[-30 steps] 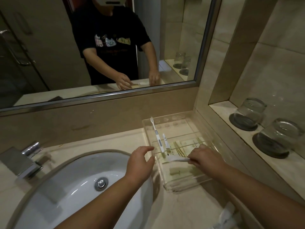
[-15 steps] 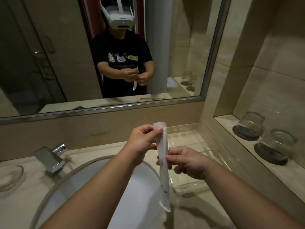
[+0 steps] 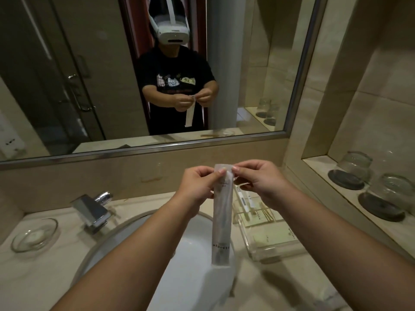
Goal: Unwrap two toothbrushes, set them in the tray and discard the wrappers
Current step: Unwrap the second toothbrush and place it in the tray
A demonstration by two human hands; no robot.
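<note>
1. Head view: a long, translucent white wrapper with a toothbrush sealed inside (image 3: 221, 212) hangs straight down from the hands. Its long axis is upright and its lower end is over the near right rim of the white oval basin (image 3: 193, 245).
2. The left hand (image 3: 197, 182) pinches the top seam from the left and the right hand (image 3: 260, 180) pinches it from the right. Their fingertips almost meet, and neither hand is nearer than the other.
3. The next move is probably to pull that seam apart sideways.
4. The clear acrylic tray (image 3: 267, 254) sits just right of the wrapper, below the right wrist. A white unwrapped toothbrush (image 3: 242, 197) lies at its far end.
5. Everything rests on a beige marble counter (image 3: 280, 286), with a chrome tap (image 3: 92, 209) and a glass dish (image 3: 33, 235) to the left.
6. A wall mirror (image 3: 89, 63) is on the far side, and upturned glass tumblers (image 3: 354, 167) stand in a niche on the right.
</note>
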